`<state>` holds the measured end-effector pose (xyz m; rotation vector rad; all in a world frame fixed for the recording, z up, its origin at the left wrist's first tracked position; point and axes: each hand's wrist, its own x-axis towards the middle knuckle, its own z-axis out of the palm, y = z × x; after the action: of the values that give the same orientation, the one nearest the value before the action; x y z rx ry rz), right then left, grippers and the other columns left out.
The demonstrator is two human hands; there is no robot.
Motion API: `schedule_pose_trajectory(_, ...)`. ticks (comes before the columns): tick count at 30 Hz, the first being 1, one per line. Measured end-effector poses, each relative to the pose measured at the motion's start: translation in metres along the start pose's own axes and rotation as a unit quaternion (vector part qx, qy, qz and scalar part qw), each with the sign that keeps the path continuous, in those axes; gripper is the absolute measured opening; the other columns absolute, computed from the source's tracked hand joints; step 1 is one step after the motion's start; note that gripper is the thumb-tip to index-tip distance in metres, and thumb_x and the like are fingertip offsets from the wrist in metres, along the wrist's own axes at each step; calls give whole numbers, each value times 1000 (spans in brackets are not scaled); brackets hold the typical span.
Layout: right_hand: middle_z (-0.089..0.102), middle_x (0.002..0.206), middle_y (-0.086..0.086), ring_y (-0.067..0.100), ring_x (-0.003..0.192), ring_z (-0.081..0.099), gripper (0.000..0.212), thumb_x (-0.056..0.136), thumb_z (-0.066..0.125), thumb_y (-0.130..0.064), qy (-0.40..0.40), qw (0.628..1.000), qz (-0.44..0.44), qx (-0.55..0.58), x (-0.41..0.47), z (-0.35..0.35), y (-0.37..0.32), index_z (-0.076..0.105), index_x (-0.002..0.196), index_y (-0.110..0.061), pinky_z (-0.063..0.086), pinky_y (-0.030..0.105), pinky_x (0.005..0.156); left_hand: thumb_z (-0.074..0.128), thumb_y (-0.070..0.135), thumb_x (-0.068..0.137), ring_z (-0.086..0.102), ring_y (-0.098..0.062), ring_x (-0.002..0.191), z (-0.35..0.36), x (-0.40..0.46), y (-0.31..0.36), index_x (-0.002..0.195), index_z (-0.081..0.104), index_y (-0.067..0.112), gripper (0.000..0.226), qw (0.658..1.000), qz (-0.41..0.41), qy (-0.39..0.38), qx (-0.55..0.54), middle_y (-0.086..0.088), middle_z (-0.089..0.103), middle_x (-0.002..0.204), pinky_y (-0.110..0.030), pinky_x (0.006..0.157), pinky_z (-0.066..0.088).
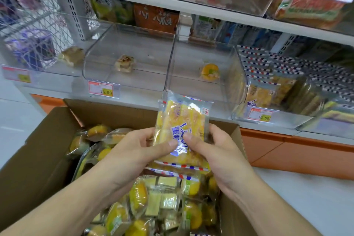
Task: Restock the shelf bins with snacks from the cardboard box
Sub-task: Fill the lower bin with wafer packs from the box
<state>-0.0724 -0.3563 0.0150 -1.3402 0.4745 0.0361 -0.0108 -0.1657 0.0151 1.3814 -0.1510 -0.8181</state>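
Above the open cardboard box [38, 159], both hands, left hand [134, 151] and right hand [216, 153], gripped one yellow snack packet [182, 120] before the nearly bare clear shelf bins [126, 82].

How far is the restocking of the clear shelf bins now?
Early. The right clear bin already holds yellow striped packets. Both hands, left hand and right hand, hold one yellow striped packet. The two middle bins hold one snack each; the cardboard box remains full.
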Motion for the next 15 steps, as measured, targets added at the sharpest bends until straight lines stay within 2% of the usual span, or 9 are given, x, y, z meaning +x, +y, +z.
schedule_pose_trajectory(2,80,113,10,30,105,78,29,95,73,-8,16,999,-19,-19,3,-6,-2,72,123,-14,60,47,94,67,28,96,77,-34,106,0,-2,2,120,77,11,31,999,5,26,-28,-17,78,116,-43,90,58)
schedule_pose_trajectory(4,80,112,9,29,106,77,27,95,71,-3,40,999,-30,-14,6,-14,-7,73,121,-13,57,49,100,62,27,100,78,-31,98,0,-2,6,118,77,8,30,997,8,55,-52,-17,79,113,-35,76,63)
schedule_pose_trajectory(7,80,111,10,28,104,78,26,94,71,-1,79,996,-38,17,9,-24,-16,73,118,-11,58,49,98,56,20,104,79,-26,88,-1,-1,12,119,75,5,28,993,11,73,-94,-17,79,110,-28,62,61)
schedule_pose_trajectory(13,81,107,11,26,97,79,22,95,70,-4,69,997,-38,26,8,-29,-18,72,116,-8,64,34,77,51,19,106,78,-28,103,0,3,13,125,74,17,31,993,16,69,-90,-11,79,117,-35,73,60)
schedule_pose_trajectory(15,81,107,11,27,99,79,22,95,71,-4,64,997,-45,23,8,-31,-19,72,116,-8,64,39,82,57,19,103,77,-28,107,1,5,11,127,73,18,29,996,25,63,-60,-8,79,118,-42,84,57)
